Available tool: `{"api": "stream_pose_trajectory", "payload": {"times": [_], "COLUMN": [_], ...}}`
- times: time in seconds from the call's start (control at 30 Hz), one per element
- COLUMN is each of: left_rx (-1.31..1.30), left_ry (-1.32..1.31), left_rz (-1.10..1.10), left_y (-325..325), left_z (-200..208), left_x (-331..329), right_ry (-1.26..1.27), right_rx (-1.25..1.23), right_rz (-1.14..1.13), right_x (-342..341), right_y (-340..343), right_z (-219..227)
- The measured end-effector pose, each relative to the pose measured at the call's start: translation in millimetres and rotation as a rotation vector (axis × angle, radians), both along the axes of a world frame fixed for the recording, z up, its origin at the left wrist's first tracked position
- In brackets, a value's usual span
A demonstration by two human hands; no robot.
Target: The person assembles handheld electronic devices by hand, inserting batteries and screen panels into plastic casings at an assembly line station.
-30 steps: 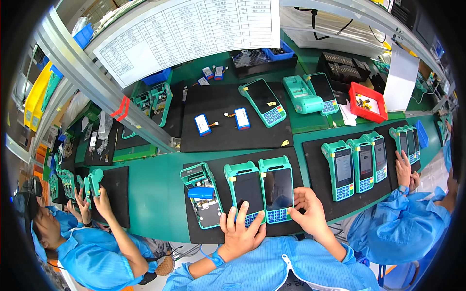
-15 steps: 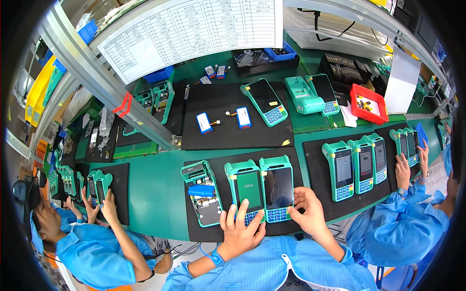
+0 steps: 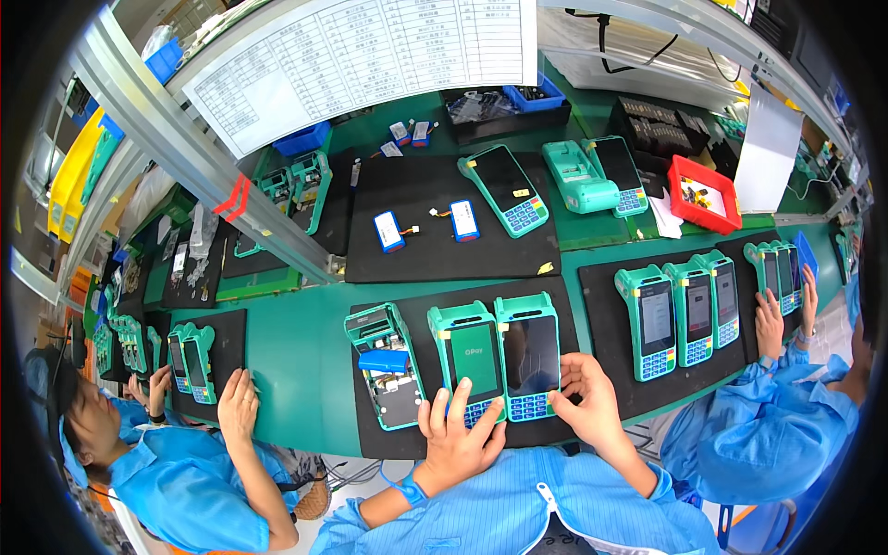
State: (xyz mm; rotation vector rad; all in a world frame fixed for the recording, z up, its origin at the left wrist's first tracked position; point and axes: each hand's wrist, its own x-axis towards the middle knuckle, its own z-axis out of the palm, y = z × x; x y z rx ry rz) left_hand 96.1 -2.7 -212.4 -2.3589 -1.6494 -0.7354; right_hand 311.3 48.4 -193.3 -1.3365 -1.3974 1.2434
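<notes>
Two teal handheld payment terminals stand side by side on a black mat. The left payment terminal (image 3: pixel 474 356) has a lit green screen; the right payment terminal (image 3: pixel 529 356) has a dark one. My left hand (image 3: pixel 460 439) lies with spread fingers over the left terminal's keypad, its thumb near the gap between the two. My right hand (image 3: pixel 587 402) is at the right terminal's lower right edge. Its thumb touches beside the keypad, and the loosely bent fingers stay apart from the thumb. Left of them lies an opened terminal (image 3: pixel 400 402) with a blue battery (image 3: pixel 383 361) across it.
Behind, another mat (image 3: pixel 407 268) bears two batteries and a dark-screened terminal (image 3: pixel 504 191). A red tray (image 3: pixel 705 222) is at back right. Several lit terminals (image 3: pixel 656 324) stand to my right. Co-workers' hands (image 3: pixel 239 407) are at both sides. A metal post (image 3: pixel 199 139) rises at left.
My hands and the two terminals stay nearly in place. At left, the co-worker's hands have moved apart, away from the terminals there.
</notes>
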Motion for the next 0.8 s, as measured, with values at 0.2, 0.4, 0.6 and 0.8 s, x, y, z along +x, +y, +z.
{"api": "stream_pose_trajectory", "payload": {"times": [0.2,0.4,0.6,0.8], "left_rx": [-0.020,-0.279,-0.435,-0.592], "left_ry": [-0.212,-0.436,-0.579,-1.959], "left_rz": [0.136,0.439,0.509,-0.043], "left_y": [-11.3,7.5,21.6,15.1], "left_z": [16.7,27.0,49.4,47.0], "left_x": [-28.2,-45.8,-61.7,-78.8], "right_ry": [0.078,0.082,0.079,0.016], "right_rx": [-0.019,-0.028,-0.012,0.013], "right_rz": [-0.022,-0.004,-0.007,0.015], "right_x": [4.2,1.9,2.5,2.9], "right_y": [1.4,3.2,2.1,1.4], "right_z": [-3.7,0.2,-1.7,-0.5]}}
